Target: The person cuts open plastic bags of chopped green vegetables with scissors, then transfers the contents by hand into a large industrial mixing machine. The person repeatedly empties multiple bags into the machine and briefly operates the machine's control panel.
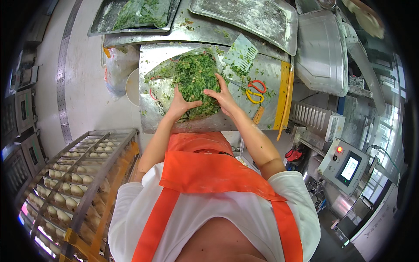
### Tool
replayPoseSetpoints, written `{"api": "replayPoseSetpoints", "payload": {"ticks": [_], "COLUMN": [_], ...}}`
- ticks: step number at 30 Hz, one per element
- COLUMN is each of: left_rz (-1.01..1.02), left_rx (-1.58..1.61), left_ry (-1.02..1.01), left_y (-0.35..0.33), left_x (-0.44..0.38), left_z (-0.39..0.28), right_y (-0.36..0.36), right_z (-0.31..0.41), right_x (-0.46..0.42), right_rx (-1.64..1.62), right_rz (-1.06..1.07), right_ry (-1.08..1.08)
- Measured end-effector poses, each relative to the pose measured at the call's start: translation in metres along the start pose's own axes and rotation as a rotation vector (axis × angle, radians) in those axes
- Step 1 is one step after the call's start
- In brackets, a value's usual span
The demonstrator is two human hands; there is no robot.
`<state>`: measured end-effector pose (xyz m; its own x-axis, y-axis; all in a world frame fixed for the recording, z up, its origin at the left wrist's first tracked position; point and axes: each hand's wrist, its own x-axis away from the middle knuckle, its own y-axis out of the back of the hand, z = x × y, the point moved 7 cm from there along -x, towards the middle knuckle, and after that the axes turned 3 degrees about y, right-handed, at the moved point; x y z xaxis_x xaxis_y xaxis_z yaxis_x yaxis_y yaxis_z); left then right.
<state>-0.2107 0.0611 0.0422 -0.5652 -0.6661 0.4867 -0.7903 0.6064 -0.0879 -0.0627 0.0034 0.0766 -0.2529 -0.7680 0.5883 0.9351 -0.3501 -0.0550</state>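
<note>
A mound of chopped green leafy filling point(196, 78) lies on a clear printed plastic bag on the steel worktable point(268, 70). My left hand point(181, 104) rests against the near left side of the mound, thumb and fingers spread. My right hand point(223, 95) touches its right side, thumb on top and fingers apart. To the right lie scissors with red and yellow handles point(255, 91), and closer to the front edge a small wooden handle point(258, 115). Beyond them is a pale toothed plastic scraper point(241, 53) with green bits on it.
A floured metal tray point(248, 19) and a tray point(98, 28) with a bag of greens point(142, 14) stand at the back. Left are a white plastic bag point(120, 65) and a rack of dough pieces point(108, 172). A control panel point(343, 167) stands right.
</note>
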Motion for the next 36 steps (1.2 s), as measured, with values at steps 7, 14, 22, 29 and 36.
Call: {"api": "replayPoseSetpoints", "payload": {"ticks": [7, 14, 22, 29, 36], "left_rz": [-0.084, -0.024, 0.074, 0.286, 0.677], "left_rx": [-0.343, -0.38, -0.403, -0.412, -0.455], "left_ry": [-0.237, -0.284, -0.524, -0.747, -0.891], "left_y": [0.013, 0.018, -0.02, -0.14, -0.363], "left_x": [0.012, -0.011, 0.007, 0.058, 0.173], "left_z": [-0.068, -0.112, -0.228, -0.369, -0.47], "right_y": [-0.005, -0.007, 0.014, 0.1, 0.253], "right_z": [0.025, 0.062, 0.145, 0.266, 0.327], "right_x": [0.01, 0.001, 0.04, 0.159, 0.39], "right_rx": [-0.118, -0.274, -0.471, -0.582, -0.476], "right_rz": [-0.005, -0.032, -0.053, -0.093, -0.314], "right_ry": [0.382, 0.373, 0.58, 1.015, 1.486]}}
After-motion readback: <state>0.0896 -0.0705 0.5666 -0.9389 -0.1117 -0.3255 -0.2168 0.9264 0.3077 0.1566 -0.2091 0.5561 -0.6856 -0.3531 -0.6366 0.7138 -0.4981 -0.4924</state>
